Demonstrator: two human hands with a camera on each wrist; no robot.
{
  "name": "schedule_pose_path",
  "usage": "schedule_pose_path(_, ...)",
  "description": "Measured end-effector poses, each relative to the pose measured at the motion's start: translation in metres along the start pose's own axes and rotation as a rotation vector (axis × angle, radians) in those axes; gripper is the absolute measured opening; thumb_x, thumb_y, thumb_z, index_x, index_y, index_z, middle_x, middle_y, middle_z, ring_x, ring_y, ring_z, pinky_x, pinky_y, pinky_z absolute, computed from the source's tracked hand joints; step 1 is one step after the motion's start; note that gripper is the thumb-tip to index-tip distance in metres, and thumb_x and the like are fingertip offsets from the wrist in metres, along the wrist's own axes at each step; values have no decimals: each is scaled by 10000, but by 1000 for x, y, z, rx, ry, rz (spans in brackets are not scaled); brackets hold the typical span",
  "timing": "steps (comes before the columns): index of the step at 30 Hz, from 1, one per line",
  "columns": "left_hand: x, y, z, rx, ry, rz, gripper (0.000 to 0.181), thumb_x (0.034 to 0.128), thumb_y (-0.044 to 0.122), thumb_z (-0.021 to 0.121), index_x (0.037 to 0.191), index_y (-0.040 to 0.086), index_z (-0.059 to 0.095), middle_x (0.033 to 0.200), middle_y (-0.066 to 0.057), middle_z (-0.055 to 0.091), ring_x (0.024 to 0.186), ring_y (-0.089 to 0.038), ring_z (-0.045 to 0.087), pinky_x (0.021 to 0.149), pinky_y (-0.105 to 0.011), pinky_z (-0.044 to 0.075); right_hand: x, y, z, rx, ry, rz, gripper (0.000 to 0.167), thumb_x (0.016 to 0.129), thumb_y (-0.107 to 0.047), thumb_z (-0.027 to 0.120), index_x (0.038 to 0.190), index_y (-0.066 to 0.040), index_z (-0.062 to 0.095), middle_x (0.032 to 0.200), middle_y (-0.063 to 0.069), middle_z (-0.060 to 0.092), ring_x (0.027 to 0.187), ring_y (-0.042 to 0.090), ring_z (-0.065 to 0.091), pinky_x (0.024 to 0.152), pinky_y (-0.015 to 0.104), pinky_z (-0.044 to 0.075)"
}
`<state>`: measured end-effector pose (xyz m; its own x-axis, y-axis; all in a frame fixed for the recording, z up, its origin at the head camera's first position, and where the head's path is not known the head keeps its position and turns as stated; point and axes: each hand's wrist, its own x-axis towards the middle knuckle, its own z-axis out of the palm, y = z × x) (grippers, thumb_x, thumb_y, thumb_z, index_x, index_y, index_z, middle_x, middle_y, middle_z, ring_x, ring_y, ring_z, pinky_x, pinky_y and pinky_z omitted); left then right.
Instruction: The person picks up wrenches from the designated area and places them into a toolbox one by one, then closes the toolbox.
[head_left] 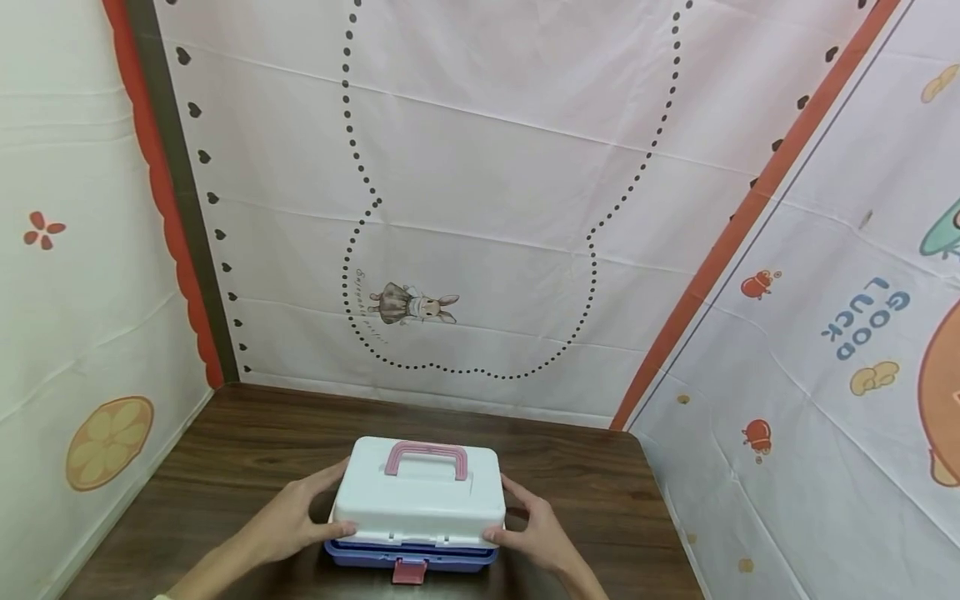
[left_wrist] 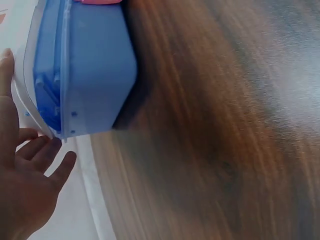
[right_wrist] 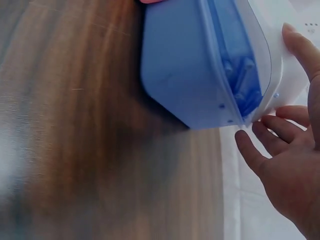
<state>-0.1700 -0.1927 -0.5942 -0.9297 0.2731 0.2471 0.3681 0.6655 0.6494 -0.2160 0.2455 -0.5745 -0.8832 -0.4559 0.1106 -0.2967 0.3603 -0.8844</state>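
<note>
A plastic carry case stands on the table, with a white lid point(head_left: 420, 502) over a blue base point(head_left: 360, 556). The lid sits slightly raised at the front, leaving a gap where blue inner parts point(right_wrist: 242, 75) show. A pink handle point(head_left: 426, 448) lies on top, and a pink latch point(head_left: 408, 572) hangs down at the front. My left hand point(head_left: 300, 518) holds the lid's left end, thumb on its front corner. At the opposite end my right hand point(head_left: 537, 533) grips the lid likewise. Both wrist views show fingers along the lid's edge, beside the blue base point(left_wrist: 97, 65).
The case stands on a dark wood-grain table point(head_left: 592, 500). Behind it rises a white printed cloth point(head_left: 487, 283), with more printed cloth at the left point(head_left: 60, 333) and right point(head_left: 810, 400) sides.
</note>
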Motion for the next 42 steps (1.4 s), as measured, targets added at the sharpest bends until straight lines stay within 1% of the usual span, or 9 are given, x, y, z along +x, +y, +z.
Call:
schedule_pose_path(7,-2,-1,9,136,45,51,1104,788,751,786,1571,31,492,1582,-172,512,1345,-400,575,1003,-610,557,-5,13,10,-1,34,-33,927,832,-223,936,1609,-88,449,1612,75,491,1438,240,476,1077,505,543)
schedule_pose_path(12,-4,-1,15,194,82,63,1147,748,790,785,1545,9,520,1565,-173,534,1298,-405,611,980,-591,574,-8,21,17,-9,49,-45,954,840,-215,935,1624,-68,410,1641,81,446,1468,260,450,1102,413,530)
schedule_pose_path(15,-3,-2,18,203,96,66,1152,743,797,786,1538,5,527,1563,-169,538,1297,-392,615,978,-585,579,-9,23,20,-8,56,-54,961,845,-197,930,1631,-64,392,1652,80,428,1474,268,445,1116,422,519)
schedule_pose_path(17,0,-4,20,197,102,70,1150,746,791,790,1539,1,524,1563,-171,535,1303,-391,610,984,-584,577,-8,24,21,-13,61,-66,963,849,-189,926,1634,-58,383,1654,84,424,1475,271,446,1121,438,516)
schedule_pose_path(21,7,-7,21,171,92,64,1156,761,785,785,1564,7,490,1576,-176,518,1322,-393,595,1001,-582,569,-5,25,21,-57,77,-138,984,847,-179,926,1630,-4,357,1656,156,407,1474,316,443,1111,451,524)
schedule_pose_path(25,18,-8,23,135,66,44,1172,778,767,788,1605,20,425,1598,-205,481,1349,-413,569,1025,-594,549,3,27,20,-81,94,-184,1042,843,-179,929,1647,11,294,1665,189,379,1478,334,430,1123,364,507)
schedule_pose_path(32,43,-7,32,92,48,21,1214,800,720,809,1640,-10,324,1648,-240,384,1405,-457,507,1095,-617,487,18,34,16,-68,132,-150,1100,842,-197,933,1663,14,231,1637,184,427,1447,337,463,1143,259,433)
schedule_pose_path(38,58,-13,40,45,25,-16,1229,842,704,779,1665,-15,220,1685,-246,304,1463,-447,436,1139,-611,447,32,41,11,-58,152,-124,1093,849,-172,925,1667,10,224,1638,201,421,1445,356,456,1127,256,439)
schedule_pose_path(42,63,-17,42,6,4,-46,1211,870,675,773,1688,27,158,1704,-219,271,1479,-450,412,1148,-639,426,35,45,11,-78,148,-88,1094,869,-206,911,1688,-50,202,1665,187,382,1437,348,466,1127,271,447)
